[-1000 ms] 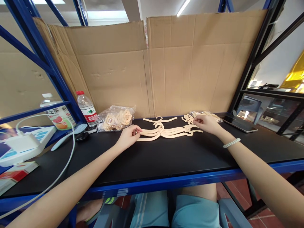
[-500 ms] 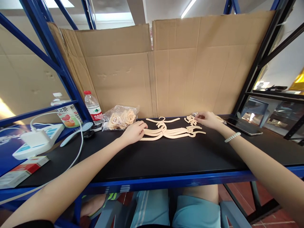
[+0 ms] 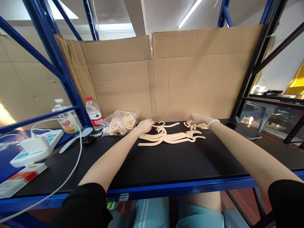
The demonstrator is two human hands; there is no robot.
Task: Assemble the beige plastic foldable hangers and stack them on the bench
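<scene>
Several beige clothes hangers lie fanned in an overlapping stack on the black tabletop, their hooks bunched at the centre. Behind them, a separate hanger lies close to the cardboard. My left hand has its fingers closed at the left end of that separate hanger, covering its tip. At the right, my right hand reaches down to a small heap of beige cut-out pieces. Its fingers are curled, and whatever is between them is too small to make out.
A clear bag of beige pieces and a red-capped water bottle stand at the back left. A phone lies at the right. A power strip with a white cable is left. Cardboard walls the back.
My left hand has moved from the stacked hangers back and right to the far hanger. My right hand has shifted slightly left over the small pieces. The view has tilted up a little.
</scene>
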